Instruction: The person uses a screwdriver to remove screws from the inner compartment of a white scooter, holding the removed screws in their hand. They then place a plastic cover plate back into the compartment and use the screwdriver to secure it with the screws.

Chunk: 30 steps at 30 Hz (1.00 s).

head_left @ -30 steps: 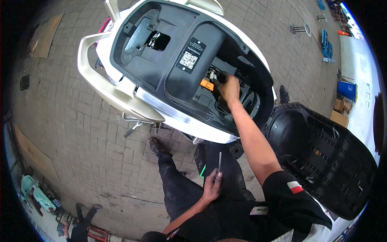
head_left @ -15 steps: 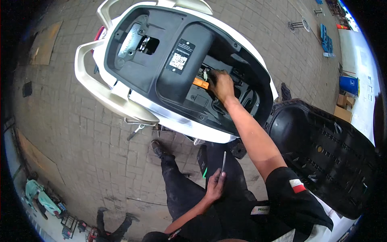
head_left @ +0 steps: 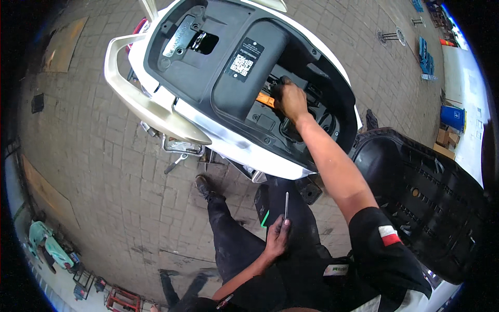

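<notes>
A white scooter (head_left: 228, 140) stands before me, its dark under-seat compartment (head_left: 223, 108) uncovered. My right hand (head_left: 292, 101) reaches into the compartment's right-hand well, with its fingers curled and closed beside an orange block-shaped part (head_left: 265, 99). What those fingers grip is hidden beneath the hand. Around it lie dark cables (head_left: 326, 124) and black fittings. Low in front of my thigh, my left hand (head_left: 277, 240) is wrapped round a screwdriver (head_left: 287, 204), its metal shaft pointing up and its handle covered by the palm.
The black seat underside (head_left: 416, 192) lies to the right of the scooter. A cream grab rail (head_left: 130, 99) curves along the scooter's left. A ratchet-like tool (head_left: 176, 163) is below it. Farther off are a blue bin (head_left: 452, 118), cardboard boxes (head_left: 446, 140) and another person's legs (head_left: 182, 286).
The scooter and my right hand in it appear slightly farther right in view. My left hand and screwdriver have barely shifted. The other person's legs at the lower left have moved right.
</notes>
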Available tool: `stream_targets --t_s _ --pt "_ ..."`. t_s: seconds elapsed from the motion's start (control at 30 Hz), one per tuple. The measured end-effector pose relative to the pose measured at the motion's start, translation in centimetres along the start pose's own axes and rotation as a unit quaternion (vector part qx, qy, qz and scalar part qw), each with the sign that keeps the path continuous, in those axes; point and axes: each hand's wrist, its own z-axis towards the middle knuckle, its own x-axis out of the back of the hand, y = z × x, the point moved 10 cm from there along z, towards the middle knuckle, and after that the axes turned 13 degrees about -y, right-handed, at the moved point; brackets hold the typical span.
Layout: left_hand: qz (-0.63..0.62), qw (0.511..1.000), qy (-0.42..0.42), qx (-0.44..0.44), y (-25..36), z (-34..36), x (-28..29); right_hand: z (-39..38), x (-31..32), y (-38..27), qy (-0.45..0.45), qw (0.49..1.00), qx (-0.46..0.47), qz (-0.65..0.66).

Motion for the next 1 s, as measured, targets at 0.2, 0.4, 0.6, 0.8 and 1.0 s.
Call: stream_targets --t_s 0.2,0.4,0.6,0.8,1.0 --pt "-0.073 0.997 0.013 0.015 0.3 -0.2 0.2 1.0 -1.3 -1.3 -0.096 0.981 0.088 -0.146" --pt "-0.056 0.998 -0.002 0.008 1.5 0.2 -0.3 1.9 -1.1 -3.3 -0.214 0.951 0.123 -0.185" --pt "-0.063 0.998 -0.002 -0.011 2.2 0.3 -0.3 3.4 -1.9 -1.7 -0.284 0.936 0.094 -0.185" --pt "-0.061 0.998 0.014 0.012 -1.4 -0.2 1.5 -2.0 3.1 -0.5 -0.111 0.990 0.059 0.062" --pt "-0.051 0.998 0.026 -0.013 -0.4 -0.2 1.5 -4.7 0.6 0.1 -0.036 0.990 0.104 0.084"
